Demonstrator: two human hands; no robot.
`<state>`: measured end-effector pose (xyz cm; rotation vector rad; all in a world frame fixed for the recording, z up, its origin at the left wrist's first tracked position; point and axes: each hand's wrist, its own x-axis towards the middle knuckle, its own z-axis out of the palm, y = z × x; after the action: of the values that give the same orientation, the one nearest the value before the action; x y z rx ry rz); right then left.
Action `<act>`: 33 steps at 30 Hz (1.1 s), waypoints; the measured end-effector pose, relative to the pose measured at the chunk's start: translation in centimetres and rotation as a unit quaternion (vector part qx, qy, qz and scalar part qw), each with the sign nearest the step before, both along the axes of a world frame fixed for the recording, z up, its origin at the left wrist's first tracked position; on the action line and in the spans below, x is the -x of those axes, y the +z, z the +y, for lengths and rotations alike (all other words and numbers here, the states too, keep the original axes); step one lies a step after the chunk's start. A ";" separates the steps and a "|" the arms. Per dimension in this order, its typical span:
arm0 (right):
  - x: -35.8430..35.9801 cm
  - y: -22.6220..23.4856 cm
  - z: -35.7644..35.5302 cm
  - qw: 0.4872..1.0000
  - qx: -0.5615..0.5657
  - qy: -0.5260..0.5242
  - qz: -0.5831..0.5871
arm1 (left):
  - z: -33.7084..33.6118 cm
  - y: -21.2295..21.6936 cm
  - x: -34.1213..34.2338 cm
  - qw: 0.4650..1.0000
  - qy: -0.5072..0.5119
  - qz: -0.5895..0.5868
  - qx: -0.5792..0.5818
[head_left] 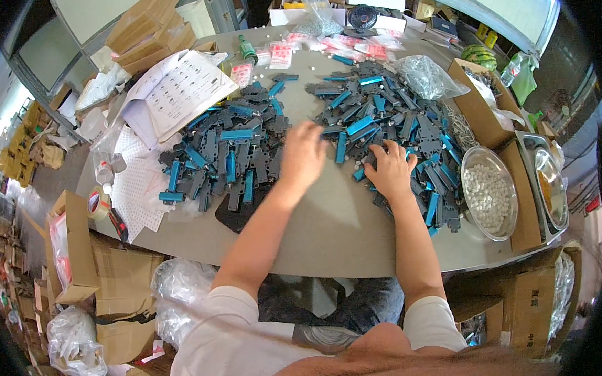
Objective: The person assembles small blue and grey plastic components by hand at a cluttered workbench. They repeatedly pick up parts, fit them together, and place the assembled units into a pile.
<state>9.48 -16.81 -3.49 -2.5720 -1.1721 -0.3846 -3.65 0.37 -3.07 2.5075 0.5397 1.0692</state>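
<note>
Two heaps of dark grey plastic parts with blue sections, which look like hinge or latch pieces, lie on the table. My left hand (302, 155) is at the right edge of the left heap (261, 159). Motion smears its fingers, so whether they hold anything is hidden. Over the near-left side of the right heap (414, 129) is my right hand (391, 172), fingers spread and bent down toward the parts. Nothing shows in its grasp. Near that hand, small white pieces lie among the parts.
A steel bowl of white pellets (489, 194) stands right of the right heap, beside cardboard boxes (478, 101). Printed sheets (181, 92) lie at left, with a tape roll (98, 204) nearer. Small red-and-white bags (281, 53), a green bottle (246, 48) and a small fan (362, 17) are at the back.
</note>
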 end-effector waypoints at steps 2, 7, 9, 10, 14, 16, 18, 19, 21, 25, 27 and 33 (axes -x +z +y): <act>0.2 -0.1 0.2 1.000 -0.015 0.000 -0.014 | -2.5 -1.9 -1.7 0.998 -0.042 0.033 0.037; 0.6 1.5 -0.5 0.996 -0.085 0.011 0.025 | -2.4 -2.3 -2.1 0.984 -0.031 0.132 0.119; -0.1 1.2 -0.8 0.990 -0.134 0.031 0.040 | -1.5 -1.5 -1.4 0.971 -0.020 0.158 0.178; -0.4 0.7 -0.8 0.983 -0.161 0.047 0.074 | -0.9 -1.2 -0.8 0.963 -0.014 0.171 0.206; -0.6 -0.1 -0.6 0.963 -0.207 0.088 0.146 | 1.2 -0.3 1.1 0.762 -0.188 0.067 0.616; -0.6 0.0 -0.5 0.960 -0.211 0.096 0.159 | 0.7 -0.2 1.3 0.712 -0.238 0.021 0.660; -0.4 0.3 -0.5 0.955 -0.248 0.098 0.129 | -0.1 -0.3 1.2 0.675 -0.274 -0.005 0.685; -0.2 0.6 -0.4 0.952 -0.266 0.102 0.114 | -0.6 -0.5 1.0 0.666 -0.284 -0.010 0.690; 0.4 1.5 -0.4 0.935 -0.287 0.101 0.184 | -1.4 -1.0 0.5 0.655 -0.299 -0.019 0.694; 3.3 2.6 0.2 0.907 -0.325 0.127 0.235 | -2.8 -1.1 -0.2 0.702 -0.248 -0.022 0.667; 2.8 0.8 0.4 0.928 -0.305 0.143 0.158 | -4.2 -0.7 -0.6 0.716 -0.241 -0.046 0.654; 4.6 1.5 1.2 0.951 -0.240 0.163 -0.110 | -5.4 -1.3 -1.2 0.761 -0.216 -0.097 0.604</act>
<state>4.85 -15.61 -1.97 -1.9175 -1.3513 -0.7828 -2.45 -5.00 -4.41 1.2375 0.3560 0.4767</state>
